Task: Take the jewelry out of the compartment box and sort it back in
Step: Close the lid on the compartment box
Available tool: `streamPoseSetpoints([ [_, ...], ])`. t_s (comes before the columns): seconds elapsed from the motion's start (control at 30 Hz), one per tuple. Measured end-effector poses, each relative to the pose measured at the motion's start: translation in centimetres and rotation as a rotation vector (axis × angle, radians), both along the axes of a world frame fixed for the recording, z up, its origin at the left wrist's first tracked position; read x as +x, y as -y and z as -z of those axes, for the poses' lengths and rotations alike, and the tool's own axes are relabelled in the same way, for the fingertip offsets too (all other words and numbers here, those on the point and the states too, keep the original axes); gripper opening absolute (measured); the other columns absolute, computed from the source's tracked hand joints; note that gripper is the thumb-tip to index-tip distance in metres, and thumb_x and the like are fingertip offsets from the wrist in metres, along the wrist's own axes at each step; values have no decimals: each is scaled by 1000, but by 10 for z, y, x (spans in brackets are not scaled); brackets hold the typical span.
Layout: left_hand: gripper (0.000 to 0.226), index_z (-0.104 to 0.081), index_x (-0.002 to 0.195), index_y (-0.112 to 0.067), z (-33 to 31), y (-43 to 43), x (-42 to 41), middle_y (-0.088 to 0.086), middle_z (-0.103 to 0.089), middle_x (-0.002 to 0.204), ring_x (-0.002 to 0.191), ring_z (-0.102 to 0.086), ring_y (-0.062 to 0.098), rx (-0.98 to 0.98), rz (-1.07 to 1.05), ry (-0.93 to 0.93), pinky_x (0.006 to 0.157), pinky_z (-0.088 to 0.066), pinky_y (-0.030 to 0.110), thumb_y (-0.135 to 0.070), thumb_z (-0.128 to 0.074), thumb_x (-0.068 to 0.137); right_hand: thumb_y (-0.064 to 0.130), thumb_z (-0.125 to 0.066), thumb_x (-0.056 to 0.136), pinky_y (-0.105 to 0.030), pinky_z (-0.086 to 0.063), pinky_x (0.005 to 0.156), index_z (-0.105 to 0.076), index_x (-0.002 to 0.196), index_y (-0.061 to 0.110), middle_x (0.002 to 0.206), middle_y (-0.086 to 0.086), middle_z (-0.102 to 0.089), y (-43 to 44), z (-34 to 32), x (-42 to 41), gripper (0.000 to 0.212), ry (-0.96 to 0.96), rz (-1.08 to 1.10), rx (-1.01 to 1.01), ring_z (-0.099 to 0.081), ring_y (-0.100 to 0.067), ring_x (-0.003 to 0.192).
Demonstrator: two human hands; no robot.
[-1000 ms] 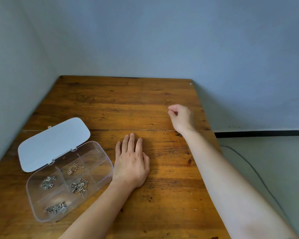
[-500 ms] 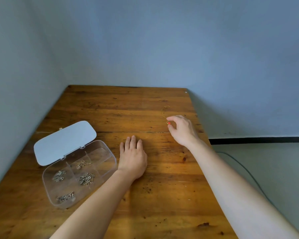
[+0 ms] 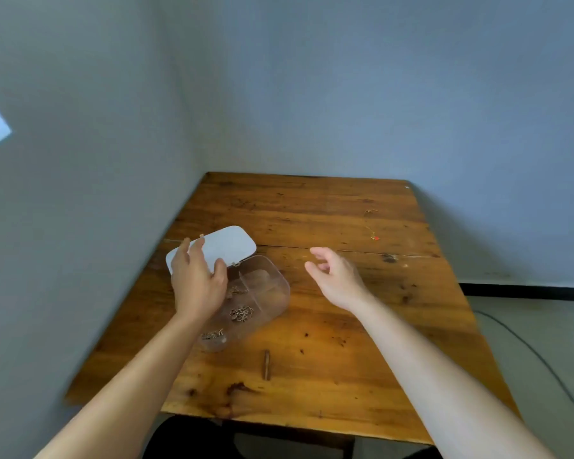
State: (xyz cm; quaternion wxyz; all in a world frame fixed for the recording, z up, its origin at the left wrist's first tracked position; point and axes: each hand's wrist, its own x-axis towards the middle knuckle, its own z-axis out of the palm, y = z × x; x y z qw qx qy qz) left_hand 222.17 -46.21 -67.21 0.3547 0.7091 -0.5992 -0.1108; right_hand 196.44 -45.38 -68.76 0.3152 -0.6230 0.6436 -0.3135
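While the left hand [image 3: 198, 286] hovers with spread, empty fingers over the clear plastic compartment box [image 3: 262, 293], covering its left side beside the flipped-back white lid [image 3: 227, 245], the right hand [image 3: 337, 279] hangs loosely open and empty above bare wood. Small metal jewelry clusters [image 3: 241, 313] lie in the compartments. A thin gold chain with a red charm [image 3: 371, 231] lies well apart, near the brown wooden table's [image 3: 345, 376] far right edge.

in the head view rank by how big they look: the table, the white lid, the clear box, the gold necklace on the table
1. table
2. clear box and white lid: look alike, both partly hidden by the left hand
3. gold necklace
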Motion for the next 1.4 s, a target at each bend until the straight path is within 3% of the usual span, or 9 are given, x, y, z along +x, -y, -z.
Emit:
streamPoseSetpoints([
  [0.1, 67, -31, 150, -7, 13, 3, 31, 20, -18, 160, 146, -22, 39, 128, -210, -320, 117, -24, 48, -24, -61, 92, 74, -62, 80, -41, -46, 103, -25, 155, 32, 155, 1, -40, -16, 10, 33, 94, 127, -98, 102, -51, -13, 124],
  [0.2, 79, -21, 155, -10, 19, 10, 48, 16, -22, 161, 142, -34, 35, 183, -320, -675, 112, -35, 45, -24, -65, 91, 95, -62, 53, -54, -27, 116, -2, 154, 48, 165, 7, -21, -27, 24, 52, 126, -10, -183, 75, -32, -16, 143],
  [0.33, 73, -24, 154, -8, 19, 29, 62, 18, -43, 151, 125, -54, 34, 212, -324, -1070, 99, -49, 45, -18, -64, 94, 94, -54, 64, -50, -25, 117, -26, 145, 53, 153, 15, -40, -37, 50, 59, 96, -197, -218, -175, -33, -9, 140],
  [0.43, 61, -35, 149, -6, 14, 41, 65, 15, -53, 144, 118, -58, 31, 186, -347, -1141, 98, -52, 46, -22, -61, 96, 93, -51, 70, -40, -30, 111, -45, 120, 46, 139, 16, -51, -37, 62, 58, 69, -238, -204, -269, -40, -9, 134],
  [0.6, 35, -61, 127, -14, -1, 34, 56, 4, -65, 124, 105, -60, 21, -73, -285, -829, 80, -49, 27, -33, -57, 98, 92, -51, 70, -32, -27, 102, -45, 109, 44, 136, 13, -53, -35, 65, 58, 62, -242, -192, -294, -44, -10, 131],
  [0.73, 20, -65, 99, -21, -9, 9, 52, -5, -67, 94, 82, -61, -2, -258, -182, -588, 62, -43, 7, -40, -56, 97, 91, -51, 72, -42, -32, 111, -40, 130, 43, 142, 12, -52, -36, 62, 60, 77, -268, -186, -288, -43, -10, 133],
  [0.93, 16, -64, 100, -34, 4, -43, 52, -29, -68, 89, 83, -60, -13, -370, 19, -344, 70, -42, 3, -43, -52, 100, 98, -48, 62, -36, -18, 116, 18, 154, 36, 159, 9, -38, -40, 58, 62, 129, -205, -158, -154, -32, -17, 142],
  [1.17, 31, -68, 124, -10, 27, -87, 70, 3, -64, 130, 121, -60, 12, -333, 340, 92, 106, -41, 16, -25, -55, 100, 96, -52, 62, -39, -25, 114, -14, 155, 31, 153, 1, -44, -41, 59, 63, 121, -208, -92, -169, -40, -20, 137],
  [1.4, 55, -65, 127, -3, 30, -103, 78, 18, -60, 136, 126, -57, 36, -223, 538, 507, 103, -49, 48, -39, -31, 105, 92, -59, 57, -51, -31, 114, -6, 156, 36, 160, 4, -28, -40, 57, 61, 125, -239, -114, -34, -28, -30, 144],
])
